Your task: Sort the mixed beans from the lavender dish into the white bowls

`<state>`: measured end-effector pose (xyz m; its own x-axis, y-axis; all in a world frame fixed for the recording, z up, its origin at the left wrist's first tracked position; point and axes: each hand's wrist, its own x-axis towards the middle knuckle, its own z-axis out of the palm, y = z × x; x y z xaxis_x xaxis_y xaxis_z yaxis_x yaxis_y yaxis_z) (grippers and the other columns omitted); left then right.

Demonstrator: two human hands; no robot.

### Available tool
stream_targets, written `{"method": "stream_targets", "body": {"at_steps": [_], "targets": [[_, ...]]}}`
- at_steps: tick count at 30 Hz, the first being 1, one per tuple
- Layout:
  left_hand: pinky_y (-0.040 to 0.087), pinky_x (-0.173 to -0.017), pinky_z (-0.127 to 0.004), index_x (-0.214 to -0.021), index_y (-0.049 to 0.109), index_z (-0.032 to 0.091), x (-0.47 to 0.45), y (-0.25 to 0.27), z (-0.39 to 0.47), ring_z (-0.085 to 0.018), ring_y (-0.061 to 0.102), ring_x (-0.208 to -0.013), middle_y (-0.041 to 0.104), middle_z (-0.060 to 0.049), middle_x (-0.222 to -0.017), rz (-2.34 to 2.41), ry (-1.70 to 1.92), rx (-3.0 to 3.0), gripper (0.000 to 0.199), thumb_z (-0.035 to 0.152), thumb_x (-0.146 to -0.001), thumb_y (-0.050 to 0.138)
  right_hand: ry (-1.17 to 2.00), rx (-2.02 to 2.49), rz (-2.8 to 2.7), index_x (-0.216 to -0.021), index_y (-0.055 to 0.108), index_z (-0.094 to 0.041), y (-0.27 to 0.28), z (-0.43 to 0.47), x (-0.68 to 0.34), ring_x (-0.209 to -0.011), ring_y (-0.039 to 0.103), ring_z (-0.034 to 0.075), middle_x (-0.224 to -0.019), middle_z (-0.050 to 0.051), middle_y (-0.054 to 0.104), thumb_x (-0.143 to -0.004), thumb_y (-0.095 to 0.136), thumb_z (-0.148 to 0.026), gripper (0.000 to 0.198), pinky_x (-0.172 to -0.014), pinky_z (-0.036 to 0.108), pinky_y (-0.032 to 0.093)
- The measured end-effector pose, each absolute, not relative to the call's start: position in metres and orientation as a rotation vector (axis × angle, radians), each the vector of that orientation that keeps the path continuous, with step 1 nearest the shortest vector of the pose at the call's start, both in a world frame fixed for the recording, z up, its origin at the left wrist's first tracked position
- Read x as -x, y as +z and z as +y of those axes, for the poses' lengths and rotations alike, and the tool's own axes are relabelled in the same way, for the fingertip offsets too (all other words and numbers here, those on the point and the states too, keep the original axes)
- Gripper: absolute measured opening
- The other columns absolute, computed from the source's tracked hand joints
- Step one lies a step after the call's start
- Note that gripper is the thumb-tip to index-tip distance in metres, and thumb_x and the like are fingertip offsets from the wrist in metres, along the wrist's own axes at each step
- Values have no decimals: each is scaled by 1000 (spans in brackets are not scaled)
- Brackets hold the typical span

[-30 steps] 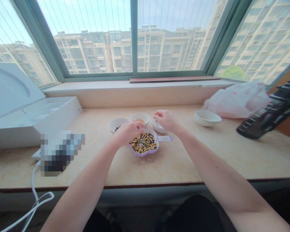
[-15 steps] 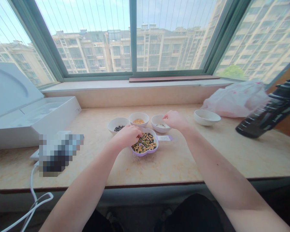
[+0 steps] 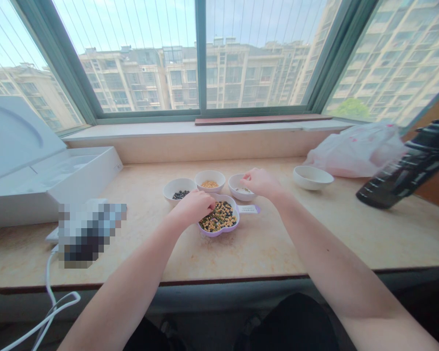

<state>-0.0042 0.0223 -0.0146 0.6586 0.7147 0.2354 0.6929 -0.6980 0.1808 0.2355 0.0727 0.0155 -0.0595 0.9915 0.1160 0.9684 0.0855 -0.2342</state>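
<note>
A lilac lobed dish (image 3: pixel 209 234) holds mixed black, yellow and greenish beans (image 3: pixel 222 217). At its left rim is my left hand (image 3: pixel 195 204), fingers curled together over the beans; whatever they pinch is hidden. My right hand (image 3: pixel 261 183) hovers at the rim of a white bowl (image 3: pixel 237 196) with a few small greenish beans in it. Thumb and fingertips there are pressed together, on something too small to name, if anything. Behind the dish stand a white bowl (image 3: pixel 170 186) of black beans (image 3: pixel 180 195) and another white bowl (image 3: pixel 209 174) of yellow beans (image 3: pixel 209 184).
Farther right are a white bowl (image 3: pixel 312 181), a plastic bag (image 3: pixel 354 151) and a leaning dark bottle (image 3: pixel 391 170). On the left an opened white box (image 3: pixel 88 165) lies behind a blurred-out object (image 3: pixel 91 234) with a white cable (image 3: pixel 48 278). A window runs behind the counter.
My right hand has shifted slightly left, farther over the right bowl. The left fingers have moved a little at the dish's left rim. The bowls stay in place.
</note>
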Motion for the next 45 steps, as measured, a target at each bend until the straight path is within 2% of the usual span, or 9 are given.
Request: {"method": "stream_targets", "body": {"at_steps": [7, 10, 13, 17, 23, 29, 35, 45], "targets": [[50, -78, -31, -81, 76, 21, 6, -10, 22, -20, 68, -82, 77, -4, -88, 1212, 434, -2788, 24, 9, -81, 55, 90, 1955, -2109, -101, 80, -17, 17, 72, -235, -95, 72, 29, -101, 14, 78, -89, 56, -34, 32, -74, 32, 51], [51, -78, -31, -92, 78, 23, 6, -4, 20, -19, 67, -80, 77, -3, -89, 1250, 671, -2613, 25, 13, -86, 55, 62, 1951, -2104, -100, 81, -18, 18, 71, -234, -95, 72, 29, -100, 14, 78, -90, 54, -36, 34, -73, 32, 51], [52, -79, -32, -93, 78, 23, 4, 1, 19, -17, 66, -79, 76, -3, -87, 1184, 1017, -2320, 19, 21, -89, 59, 47, 1930, -2094, -99, 81, -18, 18, 70, -233, -95, 72, 29, -101, 14, 78, -91, 55, -38, 34, -74, 32, 51], [51, -70, -28, -96, 77, 19, 4, 8, 21, -14, 63, -75, 75, -5, -88, 986, 1313, -1762, 18, 32, -85, 70, 75, 1871, -2097, -100, 80, -17, 17, 69, -232, -97, 72, 28, -104, 14, 78, -92, 56, -38, 33, -77, 32, 50], [46, -60, -22, -101, 76, 22, 15, 14, 29, -7, 56, -66, 72, -4, -95, 668, 1438, -1270, 29, 33, -76, 80, 104, 1792, -2076, -98, 80, -18, 15, 66, -225, -91, 71, 26, -99, 11, 78, -92, 57, -39, 31, -72, 32, 48], [47, -61, -23, -116, 71, 28, 21, 13, 30, -8, 54, -69, 71, -5, -109, 694, 1533, -1277, 27, 39, -92, 65, 166, 1604, -2135, -94, 80, -19, 9, 65, -215, -89, 70, 23, -98, 9, 78, -93, 58, -38, 29, -71, 29, 47], [48, -63, -24, -113, 71, 30, 22, 11, 32, -8, 58, -70, 73, -2, -102, 652, 1546, -1365, 24, 44, -97, 60, 194, 1531, -2166, -98, 80, -22, 2, 62, -208, -86, 70, 21, -96, 7, 78, -93, 58, -41, 30, -71, 29, 45], [48, -61, -22, -107, 73, 25, 18, 16, 28, -8, 60, -73, 75, -4, -112, 633, 1550, -1167, 18, 32, -93, 64, 206, 1497, -2183, -98, 79, -21, 1, 62, -208, -86, 70, 22, -96, 7, 78, -93, 57, -40, 30, -72, 30, 45]]}}
